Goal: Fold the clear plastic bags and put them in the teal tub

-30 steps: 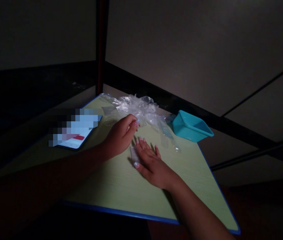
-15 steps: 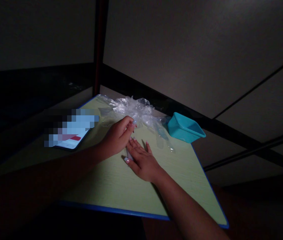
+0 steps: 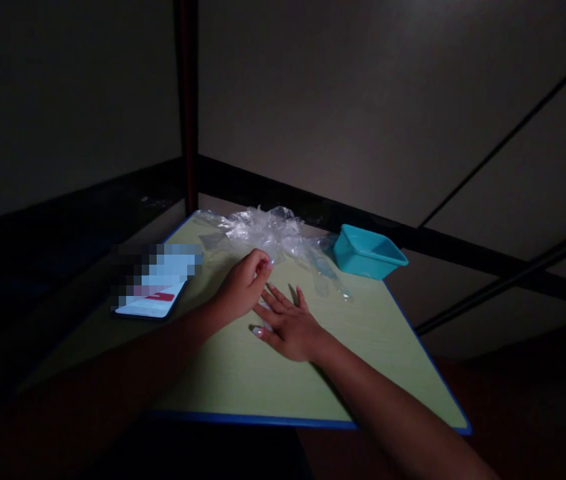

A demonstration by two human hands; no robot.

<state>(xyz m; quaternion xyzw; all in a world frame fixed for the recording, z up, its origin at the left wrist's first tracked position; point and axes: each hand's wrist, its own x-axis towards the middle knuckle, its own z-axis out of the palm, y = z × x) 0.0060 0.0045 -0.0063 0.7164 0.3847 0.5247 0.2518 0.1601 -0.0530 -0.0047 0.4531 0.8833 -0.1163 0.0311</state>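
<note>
My left hand is closed, thumb and fingers pressed together, just above the middle of the light green table; anything between the fingertips is too small to name. Beside it, to the right, my right hand lies with its fingers spread on the tabletop. A small pale thing shows partly beneath the right fingers, mostly hidden. Beyond both hands is a crumpled heap of clear plastic, with thin strips trailing towards the right.
A turquoise basket stands at the table's right back edge. On the left lies a phone with a lit, partly blurred screen. Dark-trimmed wall panels rise behind the table, which has a blue rim.
The view has shifted and turned slightly. My right hand's fingers are spread a little wider. My left hand stays closed beside it.
</note>
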